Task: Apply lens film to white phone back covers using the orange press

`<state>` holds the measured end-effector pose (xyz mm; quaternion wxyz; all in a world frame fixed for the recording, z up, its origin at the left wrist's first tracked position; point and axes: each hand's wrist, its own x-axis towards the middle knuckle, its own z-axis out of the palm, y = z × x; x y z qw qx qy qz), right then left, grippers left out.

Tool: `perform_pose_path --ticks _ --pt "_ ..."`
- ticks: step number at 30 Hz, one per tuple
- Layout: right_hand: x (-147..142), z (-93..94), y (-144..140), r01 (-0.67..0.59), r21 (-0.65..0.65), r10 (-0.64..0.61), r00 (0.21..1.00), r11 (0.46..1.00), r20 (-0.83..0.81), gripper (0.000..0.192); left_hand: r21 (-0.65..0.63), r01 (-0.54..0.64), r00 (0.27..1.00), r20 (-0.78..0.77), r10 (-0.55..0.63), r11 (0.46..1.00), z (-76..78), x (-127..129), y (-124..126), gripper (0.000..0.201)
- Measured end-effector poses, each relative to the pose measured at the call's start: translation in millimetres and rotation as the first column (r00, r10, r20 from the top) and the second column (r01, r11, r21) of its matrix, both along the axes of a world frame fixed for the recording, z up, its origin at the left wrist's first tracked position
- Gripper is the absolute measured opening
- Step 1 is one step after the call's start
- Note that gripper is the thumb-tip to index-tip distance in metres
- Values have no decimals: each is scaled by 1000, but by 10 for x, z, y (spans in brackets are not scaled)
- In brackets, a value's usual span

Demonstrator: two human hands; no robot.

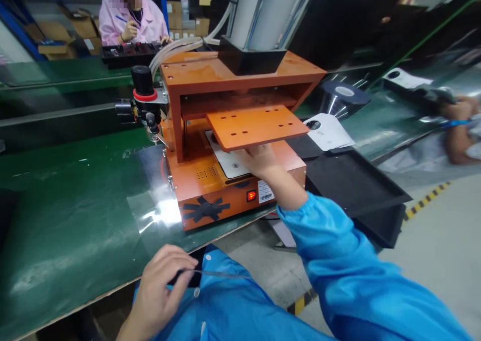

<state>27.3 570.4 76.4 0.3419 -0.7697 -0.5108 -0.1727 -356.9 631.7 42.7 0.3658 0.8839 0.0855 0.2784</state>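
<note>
My right hand (260,159) reaches beneath the raised orange plate (259,125) of an orange press machine (203,186). It is over or touching a white panel (231,163) with a black edge, lying on the press bed. The plate hides part of that hand's fingers, so their grip does not show. Low in front of my blue coat, my left hand (161,286) is closed, thumb against fingers, on a thin strip of clear film (221,274) seen nearly edge-on.
A black regulator (143,98) sticks out at the press's left. Clear film sheets (156,213) lie on the green bench (75,221). Black trays (361,181), white panels (328,130) and a film roll (343,95) are on the right. Two co-workers sit nearby.
</note>
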Motion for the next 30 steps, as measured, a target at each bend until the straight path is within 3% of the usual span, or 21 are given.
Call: perform_pose_path --ticks 3,7,12,19,22,25,28,30 --pt "-242 -214 -552 221 122 -230 971 968 66 40 222 -47 999 19 44 974 30 242 -130 14" --pt "-426 -638 -1269 425 205 -451 886 882 108 32 481 -97 991 -34 130 871 -13 479 -133 17" --pt "-423 -967 -1604 364 110 -380 895 925 234 42 597 -114 983 -46 176 794 -28 605 -99 17" --pt "-406 -1005 -1655 295 165 -329 911 941 247 52 684 -113 977 -56 207 721 94 661 -208 30" --pt "-384 -971 -1622 306 224 -355 907 925 227 46 660 -130 963 -92 252 740 162 693 -214 28" --pt "-438 -891 -1618 302 233 -348 918 924 191 42 569 -139 970 -86 227 811 199 662 -195 24" --pt "-719 -795 -1636 223 294 -254 965 930 70 34 296 -151 986 -23 165 943 188 588 -235 16" --pt "-1063 -746 -1621 10 311 8 998 950 -55 28 14 -113 993 -41 113 994 155 571 -335 17"
